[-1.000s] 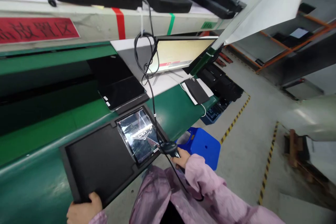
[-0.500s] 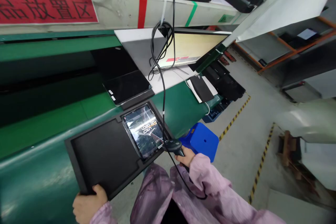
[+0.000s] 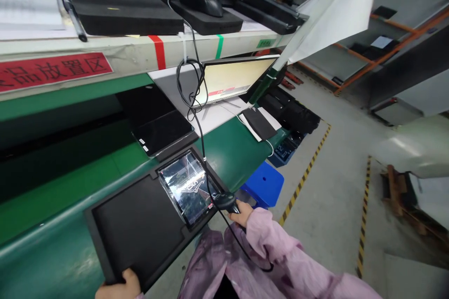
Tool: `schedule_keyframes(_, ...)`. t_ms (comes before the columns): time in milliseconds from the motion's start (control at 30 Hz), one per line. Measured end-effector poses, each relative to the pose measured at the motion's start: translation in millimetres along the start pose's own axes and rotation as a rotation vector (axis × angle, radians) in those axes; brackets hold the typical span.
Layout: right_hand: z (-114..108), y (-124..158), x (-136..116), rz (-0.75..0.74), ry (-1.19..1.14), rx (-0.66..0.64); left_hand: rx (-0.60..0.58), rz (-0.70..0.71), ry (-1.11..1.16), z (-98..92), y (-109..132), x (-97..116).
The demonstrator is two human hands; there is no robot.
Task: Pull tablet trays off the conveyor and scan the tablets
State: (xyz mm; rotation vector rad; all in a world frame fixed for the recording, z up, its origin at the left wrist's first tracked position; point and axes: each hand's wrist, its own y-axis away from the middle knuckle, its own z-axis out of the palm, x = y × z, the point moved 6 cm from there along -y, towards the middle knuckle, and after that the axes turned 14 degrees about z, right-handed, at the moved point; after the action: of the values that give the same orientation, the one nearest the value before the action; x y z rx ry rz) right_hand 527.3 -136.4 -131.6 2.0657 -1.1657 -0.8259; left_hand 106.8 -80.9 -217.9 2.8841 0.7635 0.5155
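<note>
My right hand (image 3: 241, 214) grips the handle of a black barcode scanner (image 3: 226, 200), its head at the right edge of a black foam tray (image 3: 140, 224). A glossy tablet (image 3: 189, 189) with white figures on its screen lies in the tray's right part; a small reddish light spot shows near its corner by the scanner. The tray's left part holds nothing. At the tray's lower left corner, my left hand (image 3: 121, 287) holds the rim, thumb over the top and other fingers partly out of view. The scanner's black cable (image 3: 201, 135) runs across the tablet.
Behind the tray, dark tablets (image 3: 164, 131) lie on the green bench (image 3: 231, 154). A lit monitor (image 3: 238, 79) stands further back, under a shelf (image 3: 133, 51) bearing a mouse (image 3: 201, 0), a pen (image 3: 74, 18) and black foam pieces. A blue stool (image 3: 264, 182) stands at the right.
The view has tilted up, showing more of the shelf top. A reddish spot now shows on the tablet's corner near the scanner. Both hands keep their holds.
</note>
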Motion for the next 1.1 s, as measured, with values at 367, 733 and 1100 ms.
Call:
schedule_keyframes(367, -1.4, -1.5, -2.6, -0.012, 0.014, -0.06, 0.043, 0.077, -0.025, -4.2, -8.5, 8.6)
schedule_keyframes(733, 0.8, -1.1, 1.6, -0.035, -0.009, -0.065, 0.106, 0.023, -0.033, -14.2, 3.3, 22.2)
schedule_keyframes(1100, 3.3, -4.9, 1.2, -0.031, -0.021, -0.063, 0.073, 0.002, 0.025, -9.5, 2.2, 15.3)
